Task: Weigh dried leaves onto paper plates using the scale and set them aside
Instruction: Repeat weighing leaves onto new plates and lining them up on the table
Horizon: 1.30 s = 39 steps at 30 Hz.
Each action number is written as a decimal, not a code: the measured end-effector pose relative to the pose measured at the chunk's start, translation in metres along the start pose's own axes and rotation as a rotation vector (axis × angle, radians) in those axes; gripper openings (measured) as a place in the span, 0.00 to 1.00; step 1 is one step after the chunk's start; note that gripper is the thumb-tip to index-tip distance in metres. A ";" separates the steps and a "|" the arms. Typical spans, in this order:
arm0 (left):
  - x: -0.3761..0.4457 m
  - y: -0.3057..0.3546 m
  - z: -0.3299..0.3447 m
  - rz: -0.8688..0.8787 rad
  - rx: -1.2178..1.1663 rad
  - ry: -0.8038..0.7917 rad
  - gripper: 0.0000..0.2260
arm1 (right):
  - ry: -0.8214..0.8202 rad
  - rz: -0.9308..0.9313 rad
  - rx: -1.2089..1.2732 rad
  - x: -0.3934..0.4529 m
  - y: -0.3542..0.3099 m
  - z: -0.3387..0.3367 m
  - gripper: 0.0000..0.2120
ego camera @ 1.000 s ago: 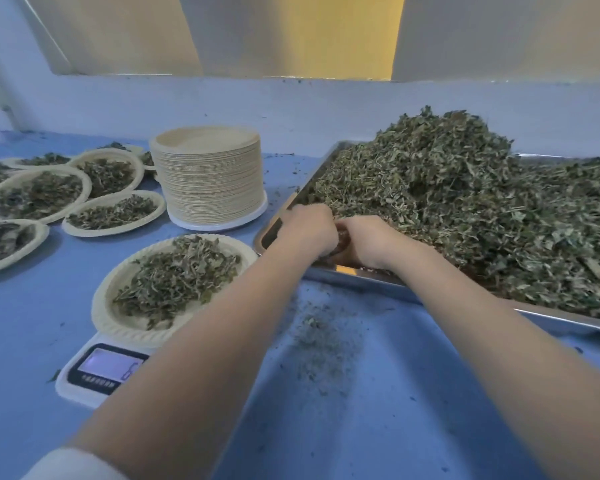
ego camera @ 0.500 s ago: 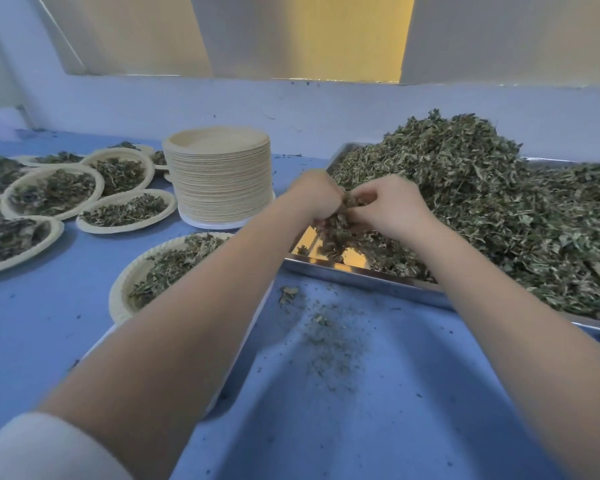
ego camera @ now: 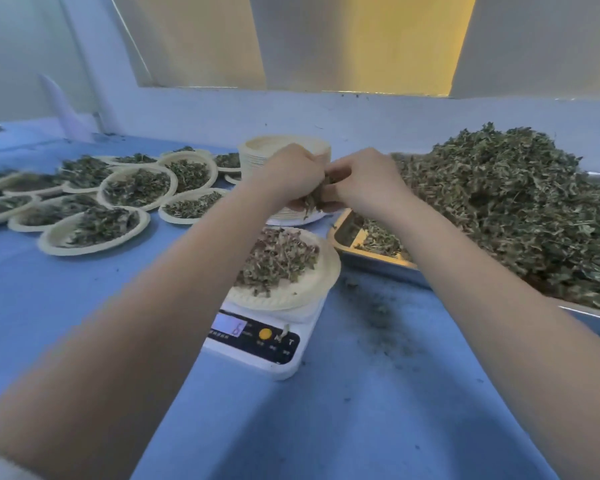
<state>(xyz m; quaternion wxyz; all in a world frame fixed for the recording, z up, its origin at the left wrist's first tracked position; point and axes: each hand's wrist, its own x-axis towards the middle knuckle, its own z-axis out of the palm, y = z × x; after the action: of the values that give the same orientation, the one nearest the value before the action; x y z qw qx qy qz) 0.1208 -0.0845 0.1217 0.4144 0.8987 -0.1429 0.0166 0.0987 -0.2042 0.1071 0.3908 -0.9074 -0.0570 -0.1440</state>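
Far to the left of the fingers, a cluster of filled plates [ego camera: 125, 188] sits on the blue bench [ego camera: 66, 306], each carrying a low bed of leaves; these look like portions already weighed and set aside. Nearer, just behind the two hands, stands a tall stack of empty plates [ego camera: 257, 150], partly hidden by the knuckles.

The left hand [ego camera: 291, 174] and right hand [ego camera: 364, 178] meet knuckle to knuckle in mid-air, both sets of fingers curled in around one shared clump of dried leaves [ego camera: 314, 199], a few strands hanging out below between them. Neither hand is clearly the nearer one to the target; they carry the clump together.

Directly below the fingers and a little toward the person lies the plate on the scale [ego camera: 312, 285], already holding a loose mound of leaves on its far side. The scale [ego camera: 257, 344] shows a lit display facing the person, but the reading is too blurred to trust. The plate is round, so no long axis matters: the drop is simply straight down and slightly back toward the body.

To the right of the fingers, the metal tray [ego camera: 378, 268] holds the big heap of leaves [ego camera: 506, 209], with its near left corner almost bare. Crumbs dust the bench between tray and scale. Judging by this, the clump is due to be released over the plate, then trimmed against the reading.
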 end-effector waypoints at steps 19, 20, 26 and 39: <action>-0.038 -0.084 -0.051 -0.068 -0.090 0.088 0.12 | -0.352 -0.080 -0.139 -0.007 -0.018 0.025 0.09; -0.038 -0.085 -0.050 -0.060 -0.108 0.106 0.13 | -0.322 -0.092 -0.135 -0.006 -0.017 0.028 0.07; -0.041 -0.093 -0.048 -0.047 -0.157 0.181 0.12 | -0.233 -0.106 -0.090 -0.007 -0.011 0.033 0.06; -0.045 -0.100 -0.038 -0.073 -0.159 0.198 0.12 | -0.299 -0.106 -0.105 -0.017 0.004 0.026 0.15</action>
<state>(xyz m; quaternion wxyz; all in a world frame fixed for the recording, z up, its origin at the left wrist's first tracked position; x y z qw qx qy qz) 0.1084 0.0165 0.0662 0.4966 0.8616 -0.0692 0.0786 0.0888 -0.1879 0.0816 0.3217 -0.9336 -0.1549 -0.0306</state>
